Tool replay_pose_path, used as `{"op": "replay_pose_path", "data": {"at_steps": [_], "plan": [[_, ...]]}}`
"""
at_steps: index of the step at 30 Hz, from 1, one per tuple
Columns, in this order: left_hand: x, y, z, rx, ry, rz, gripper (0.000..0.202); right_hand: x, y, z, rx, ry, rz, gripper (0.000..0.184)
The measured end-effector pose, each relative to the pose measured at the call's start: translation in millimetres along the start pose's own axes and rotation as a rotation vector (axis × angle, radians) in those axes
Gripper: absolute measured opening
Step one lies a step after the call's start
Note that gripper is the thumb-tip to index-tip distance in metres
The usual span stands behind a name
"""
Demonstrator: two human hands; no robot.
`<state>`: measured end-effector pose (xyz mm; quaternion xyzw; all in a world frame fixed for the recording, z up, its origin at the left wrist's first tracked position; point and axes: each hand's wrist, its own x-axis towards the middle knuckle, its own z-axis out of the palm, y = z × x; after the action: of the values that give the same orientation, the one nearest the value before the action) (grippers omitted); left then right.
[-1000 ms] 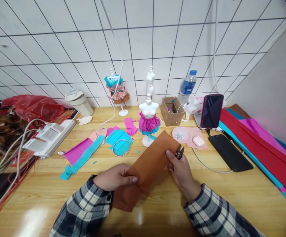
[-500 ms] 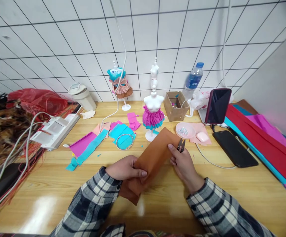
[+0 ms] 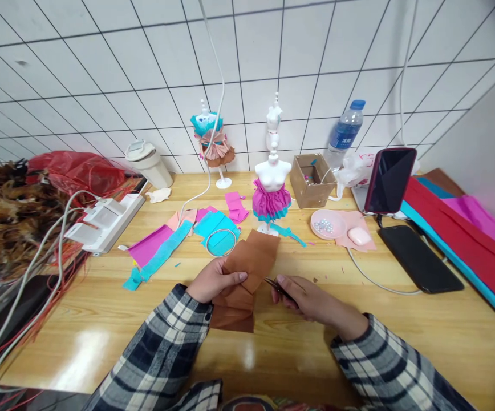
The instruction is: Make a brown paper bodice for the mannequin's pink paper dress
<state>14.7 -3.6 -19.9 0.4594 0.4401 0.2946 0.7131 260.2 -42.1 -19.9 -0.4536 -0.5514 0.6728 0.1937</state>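
Pinched between the thumb and fingers of my left hand (image 3: pixel 214 279) is a folded sheet of brown crepe paper (image 3: pixel 254 260), its lower part hanging down to the table. My right hand (image 3: pixel 305 299) is closed around small dark thread snips (image 3: pixel 288 290), whose tips point left at the paper's right edge. Whether the blades touch the paper I cannot tell. Beyond the paper stands a white mini mannequin (image 3: pixel 273 174) wearing a magenta skirt (image 3: pixel 271 200) with a turquoise hem. A turquoise scrap (image 3: pixel 289 233) lies by its base.
Left of centre lie magenta and turquoise paper strips (image 3: pixel 162 251) and a metal ring (image 3: pixel 220 242). A dressed mannequin (image 3: pixel 213 142), cardboard box (image 3: pixel 312 180) and bottle (image 3: pixel 345 134) stand behind. At right are a bead dish (image 3: pixel 328 224), phone (image 3: pixel 421 258) and power strip (image 3: pixel 106 222) at left.
My right hand has let go of the brown paper and turned the snips toward its edge. The paper has swung down and left in my left hand. The view has shifted slightly.
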Motion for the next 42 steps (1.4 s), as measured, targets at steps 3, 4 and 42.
{"op": "replay_pose_path", "data": {"at_steps": [3,4,42], "plan": [[1.2,-2.0,2.1,-0.03,0.023,0.016,0.039,5.2,3.8,4.5,-0.18,0.098,-0.098,0.069],[1.1,-2.4,2.2,-0.033,0.031,0.015,0.04,6.2,5.1,5.5,-0.21,0.109,-0.106,0.068],[0.4,-3.0,2.8,0.068,-0.044,0.011,0.038,11.3,11.6,10.3,-0.42,0.134,-0.207,0.047]]}}
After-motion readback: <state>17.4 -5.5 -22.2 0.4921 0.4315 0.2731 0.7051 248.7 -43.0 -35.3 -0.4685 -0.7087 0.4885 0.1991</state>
